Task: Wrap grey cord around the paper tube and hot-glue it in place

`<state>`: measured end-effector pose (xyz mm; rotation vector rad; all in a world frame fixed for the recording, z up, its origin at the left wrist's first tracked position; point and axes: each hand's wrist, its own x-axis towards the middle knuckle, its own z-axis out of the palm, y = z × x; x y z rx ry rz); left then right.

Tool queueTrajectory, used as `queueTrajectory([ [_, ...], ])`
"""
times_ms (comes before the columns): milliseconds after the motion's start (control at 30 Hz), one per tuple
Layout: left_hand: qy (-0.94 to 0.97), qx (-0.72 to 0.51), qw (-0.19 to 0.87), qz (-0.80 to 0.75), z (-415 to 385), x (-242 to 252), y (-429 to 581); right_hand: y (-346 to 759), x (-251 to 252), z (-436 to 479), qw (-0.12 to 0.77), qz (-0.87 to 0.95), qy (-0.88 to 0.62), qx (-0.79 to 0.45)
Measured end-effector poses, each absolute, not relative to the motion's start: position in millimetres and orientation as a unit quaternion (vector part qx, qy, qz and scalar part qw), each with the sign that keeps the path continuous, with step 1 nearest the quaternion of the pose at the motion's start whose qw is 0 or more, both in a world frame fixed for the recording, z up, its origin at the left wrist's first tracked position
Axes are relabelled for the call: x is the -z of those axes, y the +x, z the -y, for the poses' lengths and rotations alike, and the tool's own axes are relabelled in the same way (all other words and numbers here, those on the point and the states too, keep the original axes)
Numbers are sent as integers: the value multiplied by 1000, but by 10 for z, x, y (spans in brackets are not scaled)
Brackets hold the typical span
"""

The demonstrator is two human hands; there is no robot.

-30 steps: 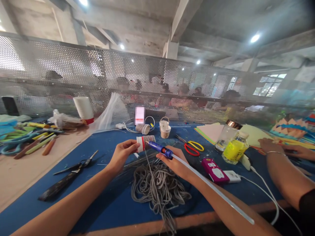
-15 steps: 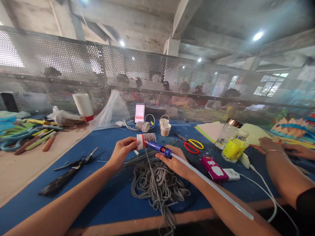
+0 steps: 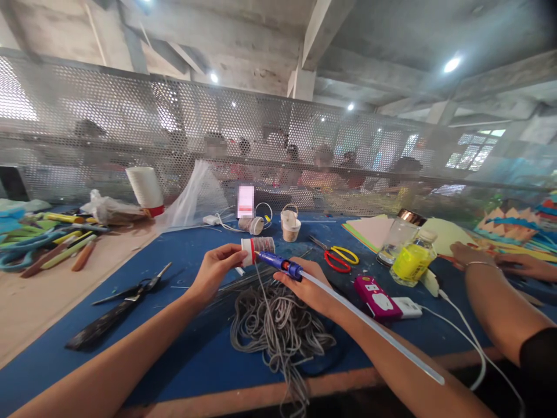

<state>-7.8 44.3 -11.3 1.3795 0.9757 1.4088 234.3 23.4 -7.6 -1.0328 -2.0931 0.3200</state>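
Observation:
My left hand (image 3: 217, 268) grips a paper cup (image 3: 263, 245) lying sideways, white and red at its rim and wrapped in grey cord further along. My right hand (image 3: 311, 284) is closed around a blue glue gun (image 3: 279, 265), with a long clear glue stick (image 3: 369, 320) running out of its back over my forearm. The gun's nozzle is at the cup's wall by the red band. From there a strand of cord hangs down to a tangled heap of grey cord (image 3: 282, 325) on the blue mat (image 3: 174, 366).
Black-handled scissors (image 3: 122, 307) lie at left; red-and-yellow scissors (image 3: 339, 255) lie right of the cup. Behind stand small cord-wrapped baskets (image 3: 290, 229) and a phone (image 3: 246, 201). Rightward are a magenta box (image 3: 376, 299), a yellow bottle (image 3: 413, 261) and another person's arm (image 3: 496, 296). Stacked cups (image 3: 145, 188) stand back left.
The whole view has shifted very slightly. Both hands, the cup and the glue gun keep nearly the same positions relative to one another.

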Motion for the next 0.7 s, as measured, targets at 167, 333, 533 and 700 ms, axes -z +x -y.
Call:
queueTrajectory([
  [167, 562, -567, 453, -398, -440, 115, -74, 2345, 91, -236, 388, 818, -405, -129],
  [333, 566, -562, 457, -392, -417, 96, -62, 2345, 101, -244, 385, 817, -409, -128],
  [533, 565, -565, 450, -399, -416, 90, -51, 2346, 111, -249, 385, 817, -413, -116],
  [700, 562, -568, 449, -401, -408, 76, -45, 2345, 111, -249, 385, 819, -411, -110],
])
